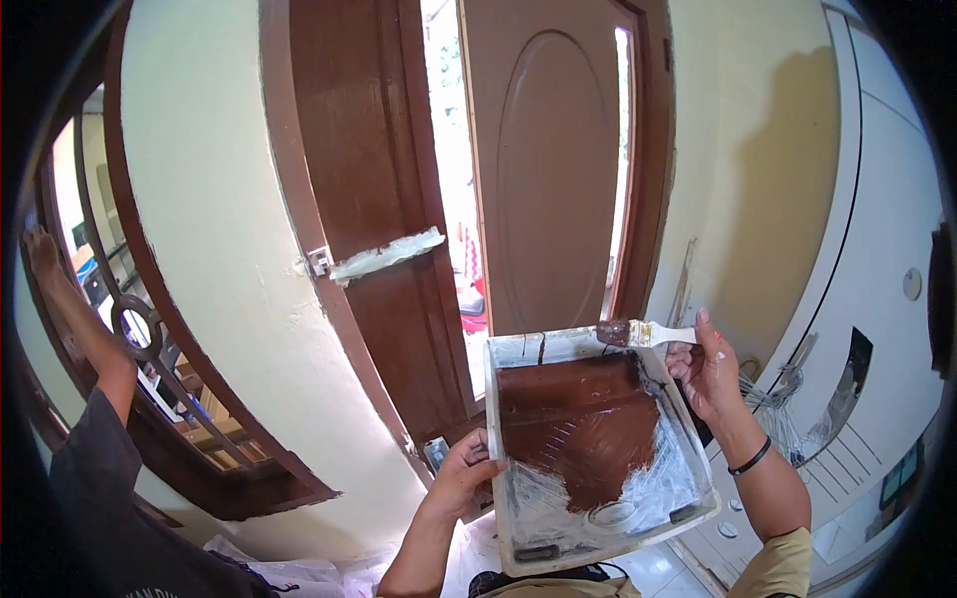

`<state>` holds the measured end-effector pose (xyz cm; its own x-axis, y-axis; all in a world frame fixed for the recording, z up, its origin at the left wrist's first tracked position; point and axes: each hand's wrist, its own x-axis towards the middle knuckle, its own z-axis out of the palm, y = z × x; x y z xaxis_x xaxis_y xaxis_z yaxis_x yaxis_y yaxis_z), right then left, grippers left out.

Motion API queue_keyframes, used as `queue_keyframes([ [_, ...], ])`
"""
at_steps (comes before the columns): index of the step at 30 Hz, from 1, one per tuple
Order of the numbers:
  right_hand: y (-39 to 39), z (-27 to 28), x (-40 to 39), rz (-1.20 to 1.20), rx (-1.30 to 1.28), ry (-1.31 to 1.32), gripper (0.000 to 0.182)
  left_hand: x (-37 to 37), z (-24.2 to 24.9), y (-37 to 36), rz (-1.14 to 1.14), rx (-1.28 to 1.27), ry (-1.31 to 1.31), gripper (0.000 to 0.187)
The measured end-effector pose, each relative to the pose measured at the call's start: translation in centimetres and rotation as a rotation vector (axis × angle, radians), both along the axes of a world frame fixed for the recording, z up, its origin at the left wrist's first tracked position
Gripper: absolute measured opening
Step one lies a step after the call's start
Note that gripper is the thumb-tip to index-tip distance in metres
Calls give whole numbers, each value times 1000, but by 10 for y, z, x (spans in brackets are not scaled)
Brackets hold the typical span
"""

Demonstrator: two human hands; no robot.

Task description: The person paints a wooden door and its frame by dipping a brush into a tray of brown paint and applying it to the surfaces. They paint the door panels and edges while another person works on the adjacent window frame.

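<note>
My left hand grips the left edge of a white paint tray, its fingers closed round the rim. Brown paint covers the upper and middle part of the tray floor, with white smears lower down. My right hand holds a paintbrush by its pale handle, above the tray's upper right corner. The bristles are coated in brown and point left over the tray's far rim.
A brown door stands beyond the tray, beside a glossy brown panel with whitish tape across it. At left a co-worker's arm reaches to the window frame. A white panel with wires is at right.
</note>
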<state>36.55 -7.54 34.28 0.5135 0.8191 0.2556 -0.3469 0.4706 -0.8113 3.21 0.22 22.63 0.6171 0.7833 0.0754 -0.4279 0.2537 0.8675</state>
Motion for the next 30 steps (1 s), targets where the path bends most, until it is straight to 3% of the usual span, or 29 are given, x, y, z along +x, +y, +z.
queue_keyframes([
  [21,-3,35,-1,88,168,-9,24,-2,3,-9,12,25,-74,31],
  [25,5,80,-12,93,282,-45,27,-3,4,-10,-1,40,-119,32],
  [30,55,185,-25,109,549,-215,29,-1,8,-12,29,15,-62,32],
])
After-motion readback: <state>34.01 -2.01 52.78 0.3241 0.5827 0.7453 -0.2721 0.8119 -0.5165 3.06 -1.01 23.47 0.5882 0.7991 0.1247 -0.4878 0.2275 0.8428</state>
